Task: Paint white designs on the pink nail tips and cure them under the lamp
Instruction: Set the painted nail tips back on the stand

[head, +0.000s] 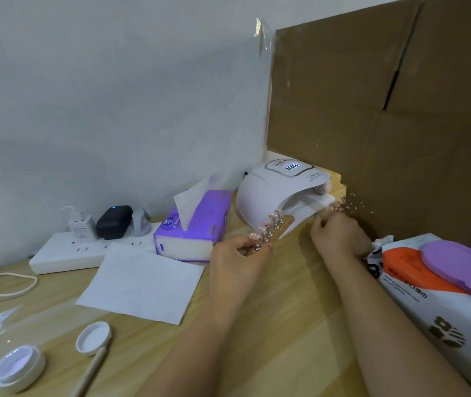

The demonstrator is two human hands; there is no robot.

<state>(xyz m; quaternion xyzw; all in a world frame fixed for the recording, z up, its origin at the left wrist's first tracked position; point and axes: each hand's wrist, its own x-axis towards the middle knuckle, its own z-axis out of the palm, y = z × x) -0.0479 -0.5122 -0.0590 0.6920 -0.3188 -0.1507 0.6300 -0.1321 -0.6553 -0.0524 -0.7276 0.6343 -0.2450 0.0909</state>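
A wooden strip carries several pink nail tips with white dots, each on a small metal stand. My left hand grips the near end of the strip, whose far end points at the opening of the white nail lamp. The lamp's display is lit. My right hand reaches toward the right side of the lamp's mouth with fingers curled; what they hold is not visible. At the lower left sit an open white gel pot, its lid and a cream-handled brush.
A purple tissue box and a white paper sheet lie left of the lamp. A power strip with chargers is at the back left. A wet-wipes pack lies at the right, below a cardboard panel.
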